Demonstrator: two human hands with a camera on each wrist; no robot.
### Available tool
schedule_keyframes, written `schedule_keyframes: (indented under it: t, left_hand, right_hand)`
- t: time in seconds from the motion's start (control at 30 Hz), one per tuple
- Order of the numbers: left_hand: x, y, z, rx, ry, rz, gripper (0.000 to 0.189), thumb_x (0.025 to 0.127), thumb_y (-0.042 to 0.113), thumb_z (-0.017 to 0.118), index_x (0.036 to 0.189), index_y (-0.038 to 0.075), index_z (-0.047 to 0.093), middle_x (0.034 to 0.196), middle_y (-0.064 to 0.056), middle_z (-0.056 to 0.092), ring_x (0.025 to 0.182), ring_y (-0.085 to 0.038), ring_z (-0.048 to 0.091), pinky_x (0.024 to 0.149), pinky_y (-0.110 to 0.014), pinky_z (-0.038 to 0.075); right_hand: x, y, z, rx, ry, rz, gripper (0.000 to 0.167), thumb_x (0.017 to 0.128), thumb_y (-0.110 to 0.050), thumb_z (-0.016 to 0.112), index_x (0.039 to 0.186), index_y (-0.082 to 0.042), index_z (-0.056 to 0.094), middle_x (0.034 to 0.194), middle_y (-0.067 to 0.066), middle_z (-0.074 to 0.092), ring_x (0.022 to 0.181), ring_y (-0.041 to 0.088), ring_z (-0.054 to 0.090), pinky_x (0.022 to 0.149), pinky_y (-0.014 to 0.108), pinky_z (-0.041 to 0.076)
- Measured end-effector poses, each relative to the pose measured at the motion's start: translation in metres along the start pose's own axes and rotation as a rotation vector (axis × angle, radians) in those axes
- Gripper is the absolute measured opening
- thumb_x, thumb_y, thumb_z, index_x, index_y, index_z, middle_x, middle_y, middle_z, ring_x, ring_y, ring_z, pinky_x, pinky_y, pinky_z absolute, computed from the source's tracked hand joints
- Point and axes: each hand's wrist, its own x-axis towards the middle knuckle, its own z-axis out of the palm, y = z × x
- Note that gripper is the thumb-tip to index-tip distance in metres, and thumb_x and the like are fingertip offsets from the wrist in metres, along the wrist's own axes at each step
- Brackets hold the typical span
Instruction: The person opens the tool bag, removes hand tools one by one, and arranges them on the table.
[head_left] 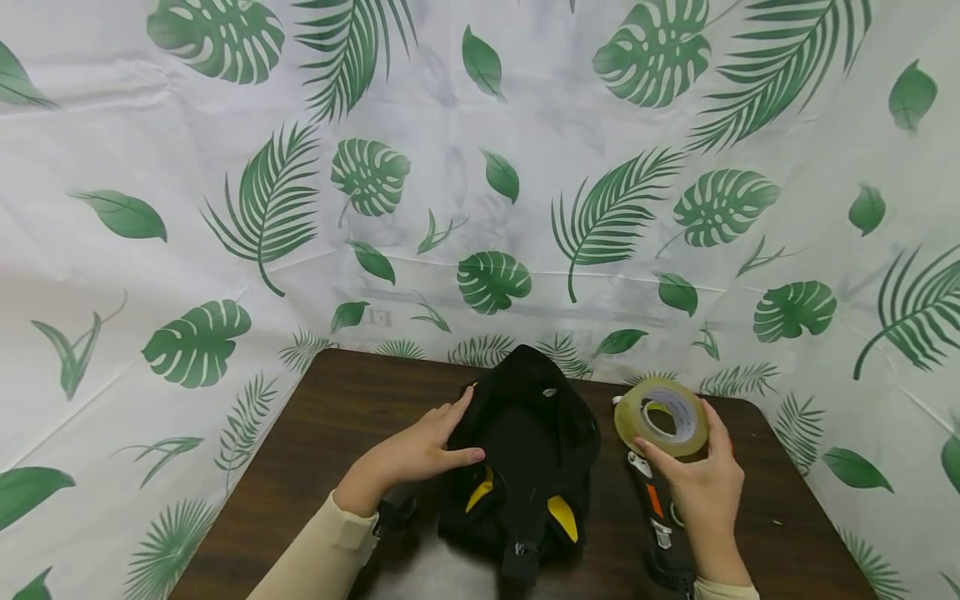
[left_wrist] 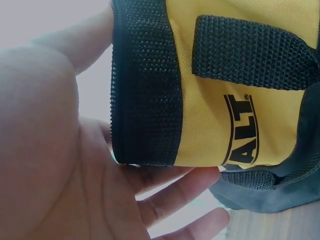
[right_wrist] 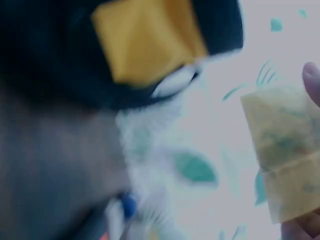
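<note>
A black and yellow tool bag (head_left: 517,442) stands on the table with its mouth open toward me. My left hand (head_left: 408,450) holds the bag's left rim, thumb at the opening and fingers along the outer side. In the left wrist view, the zippered black edge and yellow panel of the bag (left_wrist: 205,120) lie between that thumb and the fingers. To the right of the bag, my right hand (head_left: 701,483) grips a roll of clear yellowish packing tape (head_left: 628,425), raised above the table. The same tape roll (right_wrist: 285,150) appears edge-on in the right wrist view.
On the dark wooden table (head_left: 300,450), a tool with silver ends and an orange and black handle (head_left: 652,500) lies right of the bag, below the tape. A white sheet with green leaves (head_left: 427,275) hangs behind the table and along its sides.
</note>
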Motion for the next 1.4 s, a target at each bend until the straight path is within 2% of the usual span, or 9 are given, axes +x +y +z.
schedule_keyframes:
  t: [0.1, 0.23, 0.33, 0.57, 0.67, 0.9, 1.0, 1.17, 1.4]
  left_hand:
    - [0.000, 0.000, 0.001, 0.001, 0.003, 0.000, 0.104, 0.101, 0.073, 0.061, 0.175, 0.041, -0.005, 0.185, -0.008, 0.009, 0.172, -0.039, 0.007, 0.132, -0.071, 0.018]
    - [-0.002, 0.001, 0.000, 0.003, -0.005, -0.007, 0.104, 0.101, 0.074, 0.061, 0.175, 0.042, -0.005, 0.185, -0.008, 0.009, 0.172, -0.039, 0.006, 0.133, -0.071, 0.017]
    - [-0.002, 0.001, -0.001, 0.004, -0.003, -0.007, 0.105, 0.101, 0.074, 0.061, 0.175, 0.041, -0.005, 0.185, -0.011, 0.008, 0.172, -0.039, 0.006, 0.133, -0.071, 0.017]
    - [-0.004, -0.001, -0.002, 0.005, 0.001, -0.012, 0.106, 0.101, 0.073, 0.062, 0.176, 0.038, -0.004, 0.185, -0.011, 0.008, 0.172, -0.039, 0.007, 0.133, -0.070, 0.018]
    - [-0.005, -0.001, -0.002, 0.009, -0.001, -0.014, 0.106, 0.101, 0.073, 0.062, 0.176, 0.037, -0.004, 0.185, -0.011, 0.008, 0.172, -0.040, 0.007, 0.133, -0.070, 0.018]
    - [-0.010, -0.007, -0.008, 0.020, -0.002, -0.019, 0.105, 0.102, 0.072, 0.061, 0.176, 0.037, -0.004, 0.185, -0.011, 0.008, 0.171, -0.041, 0.007, 0.133, -0.070, 0.018]
    - [-0.009, -0.006, -0.010, 0.024, -0.005, -0.013, 0.104, 0.102, 0.072, 0.061, 0.176, 0.038, -0.004, 0.185, -0.009, 0.008, 0.172, -0.040, 0.007, 0.133, -0.069, 0.017]
    - [-0.005, -0.004, -0.012, 0.021, 0.003, 0.003, 0.105, 0.102, 0.072, 0.062, 0.176, 0.036, -0.003, 0.185, -0.009, 0.009, 0.171, -0.041, 0.008, 0.133, -0.069, 0.017]
    - [-0.005, -0.010, -0.005, 0.012, -0.011, -0.004, 0.104, 0.103, 0.070, 0.061, 0.177, 0.033, -0.002, 0.185, -0.011, 0.009, 0.171, -0.042, 0.009, 0.132, -0.071, 0.019]
  right_hand:
    - [-0.002, 0.029, -0.011, 0.033, 0.038, 0.091, 0.117, 0.068, -0.023, 0.108, 0.165, -0.042, 0.046, 0.160, 0.007, 0.062, 0.139, 0.031, 0.062, 0.100, 0.004, 0.036]
    - [-0.009, 0.070, -0.021, 0.098, 0.043, 0.178, 0.116, 0.071, -0.011, 0.105, 0.167, -0.034, 0.044, 0.165, 0.008, 0.053, 0.150, 0.017, 0.050, 0.112, 0.007, 0.030]
    - [-0.010, 0.097, -0.023, 0.177, 0.053, 0.261, 0.113, 0.075, -0.005, 0.101, 0.168, -0.029, 0.043, 0.164, 0.009, 0.050, 0.147, 0.011, 0.046, 0.109, 0.004, 0.031]
    - [-0.004, 0.142, -0.022, 0.398, 0.112, 0.446, 0.109, 0.082, -0.004, 0.097, 0.171, -0.023, 0.036, 0.168, 0.008, 0.039, 0.150, 0.020, 0.041, 0.097, 0.002, 0.043]
    - [-0.003, 0.155, -0.024, 0.430, 0.108, 0.495, 0.110, 0.084, -0.005, 0.096, 0.172, -0.024, 0.034, 0.172, 0.007, 0.037, 0.154, 0.019, 0.038, 0.100, 0.002, 0.043]
    - [-0.005, 0.170, -0.014, 0.639, 0.109, 0.551, 0.104, 0.088, 0.004, 0.088, 0.172, -0.021, 0.032, 0.166, 0.002, 0.040, 0.152, 0.020, 0.041, 0.099, 0.004, 0.048]
    - [-0.003, 0.170, -0.017, 0.619, 0.086, 0.574, 0.107, 0.089, 0.001, 0.088, 0.174, -0.022, 0.026, 0.171, 0.003, 0.035, 0.157, 0.022, 0.038, 0.106, 0.006, 0.046]
    - [0.002, 0.169, -0.017, 0.484, 0.016, 0.583, 0.117, 0.090, -0.011, 0.092, 0.176, -0.027, 0.015, 0.180, 0.010, 0.022, 0.163, 0.023, 0.029, 0.113, 0.008, 0.041]
    - [-0.005, 0.172, -0.016, 0.319, -0.072, 0.594, 0.126, 0.089, -0.023, 0.094, 0.177, -0.022, 0.004, 0.182, 0.016, 0.011, 0.165, 0.030, 0.022, 0.119, 0.009, 0.032]
